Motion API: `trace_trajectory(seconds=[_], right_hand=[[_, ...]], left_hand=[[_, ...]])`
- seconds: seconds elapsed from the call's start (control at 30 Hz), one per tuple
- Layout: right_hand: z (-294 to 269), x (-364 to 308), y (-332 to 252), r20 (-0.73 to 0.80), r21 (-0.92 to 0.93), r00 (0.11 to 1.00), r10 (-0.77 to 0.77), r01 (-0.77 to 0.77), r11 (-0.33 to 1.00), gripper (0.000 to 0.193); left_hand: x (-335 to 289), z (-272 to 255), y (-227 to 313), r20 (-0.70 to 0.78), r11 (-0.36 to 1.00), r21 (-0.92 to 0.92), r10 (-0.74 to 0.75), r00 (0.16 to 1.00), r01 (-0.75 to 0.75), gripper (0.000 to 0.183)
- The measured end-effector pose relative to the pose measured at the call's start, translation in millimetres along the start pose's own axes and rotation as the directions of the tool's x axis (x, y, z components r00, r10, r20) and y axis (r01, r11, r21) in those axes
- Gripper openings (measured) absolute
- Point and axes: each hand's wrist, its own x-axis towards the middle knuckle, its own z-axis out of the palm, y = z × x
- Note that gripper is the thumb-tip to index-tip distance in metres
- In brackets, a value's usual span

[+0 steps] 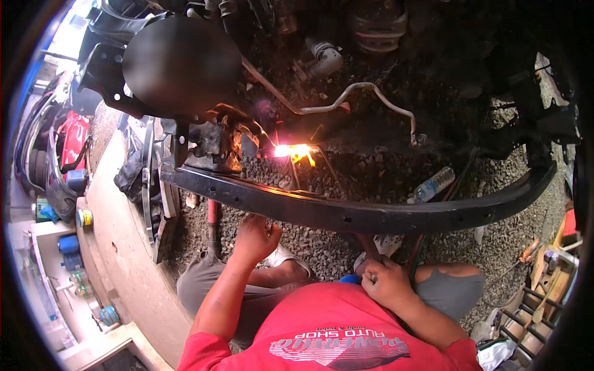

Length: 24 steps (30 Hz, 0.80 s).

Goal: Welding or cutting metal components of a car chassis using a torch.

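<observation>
Gray gravel (325,252) beside pale concrete (117,247) underlies a black beam (371,216).

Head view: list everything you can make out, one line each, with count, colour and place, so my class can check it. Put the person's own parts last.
Curved bar: one, black, across the middle
Flame: one glow, yellow-white, beyond the bar, left of centre
Bent pipe: one, silvery, upper middle
Bottle: one, clear, beyond the bar's right half
Gravel: uncountable, grey, ground
Red handle: one, red, left of the left hand
Ledge: one, tan, left
Containers: several, some blue, far left
Barred rack: one, dark, lower right
Shirt: one, red, bottom
Left hand: one, bare, by the bar
Right hand: one, bare, near the lap
</observation>
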Motion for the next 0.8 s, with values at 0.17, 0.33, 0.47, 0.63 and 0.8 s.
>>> trace_trajectory(seconds=[0.17,0.33,0.47,0.63,0.8], right_hand=[[-0.8,8.2,-3.7,0.034,0.038,0.999,-0.003,0.002,0.999,0.016],[-1.4,13.3,3.4,0.091,0.012,0.996,0.007,-0.008,1.0,0.014],[-1.0,12.8,-1.1,0.042,-0.03,0.999,0.008,-0.007,1.0,0.012],[0.8,16.9,0.0,0.087,-0.026,0.996,0.022,-0.02,0.999,0.01],[2.3,18.2,3.1,0.124,-0.021,0.991,0.049,-0.047,0.999,0.011]], left_hand=[[4.9,0.3,0.8,0.026,0.999,0.031,-0.04,0.999,0.039,0.026],[7.2,-0.7,7.3,0.05,0.996,0.061,-0.07,0.996,0.067,0.026],[9.6,7.9,7.1,-0.041,0.997,0.081,-0.005,0.999,0.009,0.027],[15.8,5.9,8.1,-0.052,0.997,0.071,-0.006,0.999,0.01,0.028],[18.0,-1.4,12.3,0.126,0.97,0.124,-0.223,0.967,0.208,0.032]])
